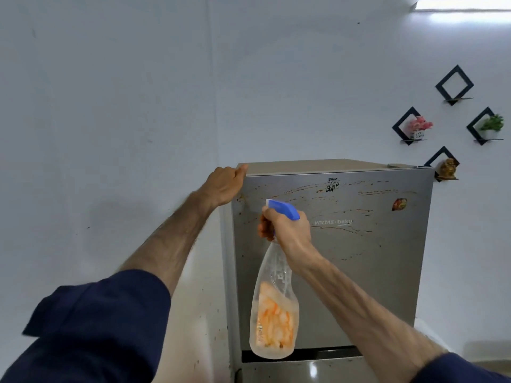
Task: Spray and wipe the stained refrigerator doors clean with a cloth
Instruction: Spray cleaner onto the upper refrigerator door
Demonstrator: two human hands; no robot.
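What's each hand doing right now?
Left hand: gripping the fridge top corner.
Right hand: holding the spray bottle.

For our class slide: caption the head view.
Right hand aims spray bottle at stained fridge door; left hand grips its top corner.

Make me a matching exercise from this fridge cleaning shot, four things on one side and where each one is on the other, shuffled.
Things:
1. spray bottle
2. left hand
3. brown streaks
4. pink flowers

Places:
A. on a diamond wall shelf
B. across the upper fridge door
C. in the right hand
D. at the fridge's top left corner

Pairs: 1-C, 2-D, 3-B, 4-A
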